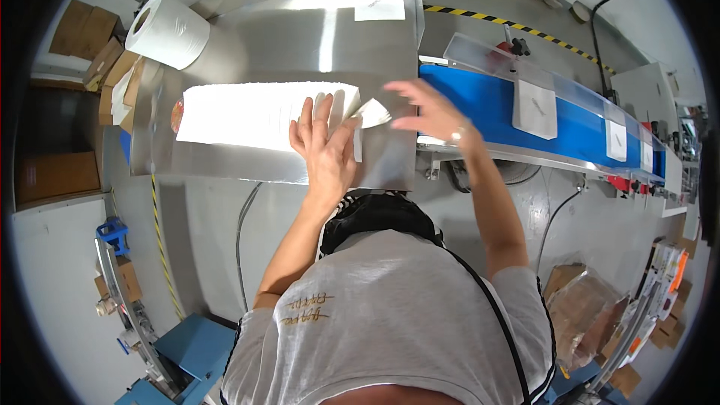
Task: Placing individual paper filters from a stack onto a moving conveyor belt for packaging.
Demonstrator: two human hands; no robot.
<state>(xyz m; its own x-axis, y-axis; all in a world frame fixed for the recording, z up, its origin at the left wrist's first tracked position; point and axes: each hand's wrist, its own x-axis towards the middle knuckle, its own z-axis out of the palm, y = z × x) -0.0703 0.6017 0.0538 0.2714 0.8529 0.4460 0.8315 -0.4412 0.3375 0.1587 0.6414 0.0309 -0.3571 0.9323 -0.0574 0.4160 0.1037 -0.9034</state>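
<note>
Apparently, in the head view, the work is partway along: flat white pieces (pixel 535 110) already lie spaced out on the blue belt (pixel 480 97), while a long white pile (pixel 232 116) on the metal table (pixel 262 52) seems left to be worked through. The left hand (pixel 328 157) lies over the pile's right end, fingers spread; whether its thumb pinches the raised white flap (pixel 373 114) is unclear. The right hand (pixel 435 112) is wide, seemingly empty, just beside the flap.
</note>
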